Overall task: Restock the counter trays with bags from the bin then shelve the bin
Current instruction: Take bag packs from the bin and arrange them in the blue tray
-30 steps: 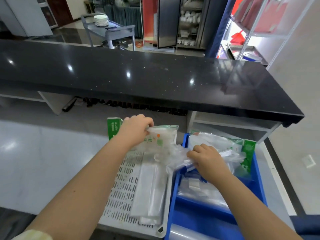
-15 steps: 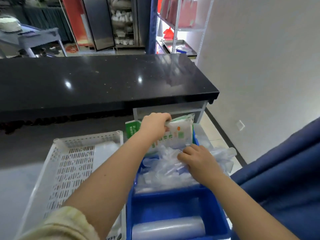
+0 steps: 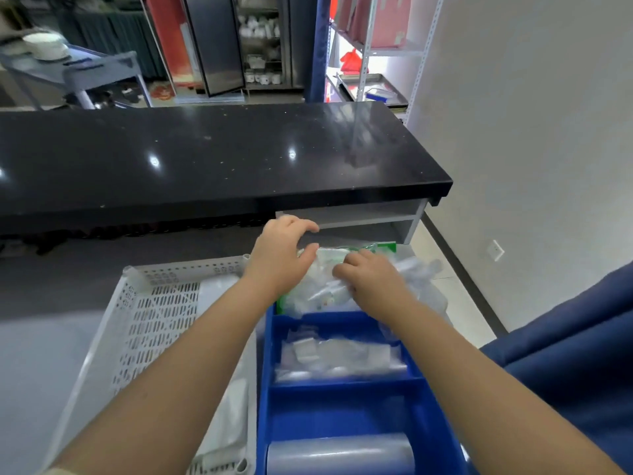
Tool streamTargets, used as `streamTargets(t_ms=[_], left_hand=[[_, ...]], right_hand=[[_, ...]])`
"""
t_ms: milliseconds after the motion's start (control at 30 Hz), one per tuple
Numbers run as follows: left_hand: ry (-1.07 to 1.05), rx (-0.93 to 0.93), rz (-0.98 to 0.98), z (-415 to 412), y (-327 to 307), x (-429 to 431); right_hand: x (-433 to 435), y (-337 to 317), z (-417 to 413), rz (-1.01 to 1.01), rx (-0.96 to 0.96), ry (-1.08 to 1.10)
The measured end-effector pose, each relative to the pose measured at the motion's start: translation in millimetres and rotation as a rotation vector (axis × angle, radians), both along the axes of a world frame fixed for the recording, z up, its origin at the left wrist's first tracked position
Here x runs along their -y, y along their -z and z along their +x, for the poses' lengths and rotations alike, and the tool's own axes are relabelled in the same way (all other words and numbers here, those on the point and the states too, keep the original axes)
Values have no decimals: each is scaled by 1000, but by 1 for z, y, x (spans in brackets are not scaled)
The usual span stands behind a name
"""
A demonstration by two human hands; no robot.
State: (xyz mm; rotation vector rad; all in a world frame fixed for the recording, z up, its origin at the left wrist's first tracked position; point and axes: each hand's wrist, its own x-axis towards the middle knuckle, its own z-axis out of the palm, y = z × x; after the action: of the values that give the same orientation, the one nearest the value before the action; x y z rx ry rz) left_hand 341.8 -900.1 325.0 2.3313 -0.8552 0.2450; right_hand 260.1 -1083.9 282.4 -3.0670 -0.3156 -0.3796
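Note:
A blue divided tray [image 3: 342, 411] stands in front of me, with a white perforated bin [image 3: 154, 303] touching its left side. The tray's far compartment holds a heap of clear bags [image 3: 421, 269] and a green-and-white printed bag [image 3: 327, 258]. My left hand [image 3: 279, 257] arches over the printed bag; its thumb touches the bag and its fingers are lifted off. My right hand [image 3: 373, 281] has its fingers curled into the clear bags. Small clear bags [image 3: 335, 354] fill the middle compartment. A clear plastic roll [image 3: 339, 454] lies in the near one.
A black counter top [image 3: 222, 159] runs across behind the tray, with an open white shelf [image 3: 359, 219] under its right end. A white wall is at the right and blue cloth [image 3: 582, 354] at the lower right. Metal shelving [image 3: 373, 63] and a cart [image 3: 85, 70] stand beyond.
My left hand carried the printed bag from above the white bin to the blue tray's far compartment and loosened its grip. My right hand stayed in the clear bags. The view swung right.

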Motion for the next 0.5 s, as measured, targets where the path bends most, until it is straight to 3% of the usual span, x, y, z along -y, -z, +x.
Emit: streamTargets(t_ms=[100, 200, 333, 400, 500], left_hand=[[5, -65, 35, -22, 25, -10], [-6, -153, 211, -34, 57, -3], [-60, -239, 271, -35, 84, 8], [-63, -220, 312, -31, 90, 9], [-61, -133, 367, -28, 93, 8]], right_hand=[[-21, 18, 28, 50, -99, -46], [-30, 39, 36, 52, -309, -20], [-7, 36, 25, 349, -448, 7], [13, 25, 12, 417, -420, -10], [34, 18, -11, 350, -203, -65]])
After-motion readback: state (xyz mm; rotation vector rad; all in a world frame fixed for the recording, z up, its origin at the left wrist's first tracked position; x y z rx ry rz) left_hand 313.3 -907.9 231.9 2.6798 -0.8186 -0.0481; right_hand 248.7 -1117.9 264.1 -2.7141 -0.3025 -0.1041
